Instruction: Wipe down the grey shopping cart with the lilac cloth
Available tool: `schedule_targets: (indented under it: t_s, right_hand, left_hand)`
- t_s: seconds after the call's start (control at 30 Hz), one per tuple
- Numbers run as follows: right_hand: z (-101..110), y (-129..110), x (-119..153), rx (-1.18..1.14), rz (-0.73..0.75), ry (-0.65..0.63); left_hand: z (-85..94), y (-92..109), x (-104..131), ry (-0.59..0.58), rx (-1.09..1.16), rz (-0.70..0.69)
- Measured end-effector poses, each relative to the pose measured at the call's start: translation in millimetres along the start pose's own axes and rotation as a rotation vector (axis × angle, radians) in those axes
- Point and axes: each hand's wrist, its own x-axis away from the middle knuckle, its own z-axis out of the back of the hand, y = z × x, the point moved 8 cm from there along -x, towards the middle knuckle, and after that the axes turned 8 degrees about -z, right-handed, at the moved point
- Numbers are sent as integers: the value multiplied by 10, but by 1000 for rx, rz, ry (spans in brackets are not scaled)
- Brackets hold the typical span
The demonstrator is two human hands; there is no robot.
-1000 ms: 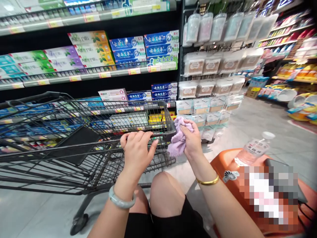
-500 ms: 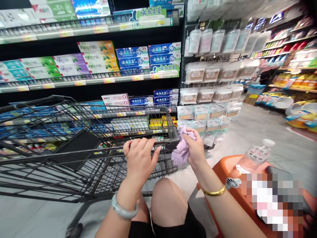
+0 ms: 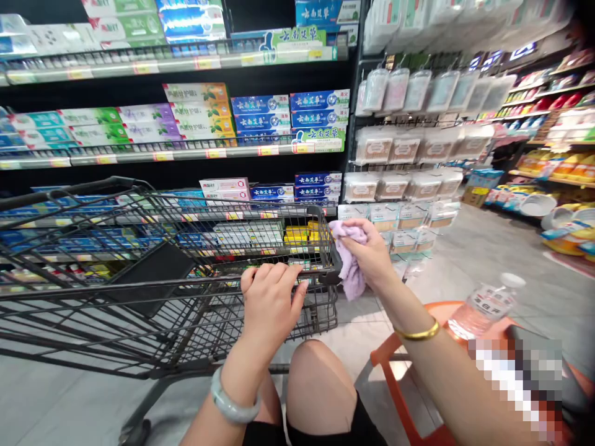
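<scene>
A black wire shopping cart (image 3: pixel 176 328) stands sideways across the left and middle of the head view. My left hand (image 3: pixel 272 297) is closed over the cart's near top rail, its thumb along the near side. A crumpled lilac cloth (image 3: pixel 352 272) is bunched in my right hand (image 3: pixel 372 254), by the cart's right end corner. The cloth lies against or very close to that corner; actual contact is hard to make out. Part of it hangs below my fingers.
Shelves of toothpaste boxes (image 3: pixel 264 111) rise behind the cart. Hanging packs (image 3: pixel 390 148) fill a rack to their right. At the lower right an orange stool (image 3: pixel 409 402) carries a clear water bottle (image 3: pixel 486 303). Grey tiled floor (image 3: pixel 502 248) runs along the aisle.
My right hand has moved slightly up with the cloth, now closer around the cart's end corner. My left hand keeps its hold on the rail. The view has shifted a little.
</scene>
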Motion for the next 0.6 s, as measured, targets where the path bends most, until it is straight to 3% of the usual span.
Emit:
schedule_targets:
  t_s: [0.1, 0.2, 0.3, 0.4, 0.5, 0.6]
  right_hand:
    - [-406, -439, -176, 536, 260, -259]
    - [-854, -503, -147, 1022, 391, -588]
    - [-1090, -400, -59, 1343, 363, -897]
    - [-1156, -292, 8, 1406, 174, -1197]
    - [-1221, -222, -46, 1455, 80, -1355]
    - [-1384, -120, -350, 1627, 122, -1266]
  left_hand:
    - [15, -29, -22, -24, 32, 7]
    - [23, -48, -71, -92, 55, -12]
    - [79, -94, -113, -149, 94, -34]
    - [203, -246, -115, -130, 59, 3]
    - [232, -435, -66, -169, 24, 58]
    - [193, -520, -23, -217, 26, 44]
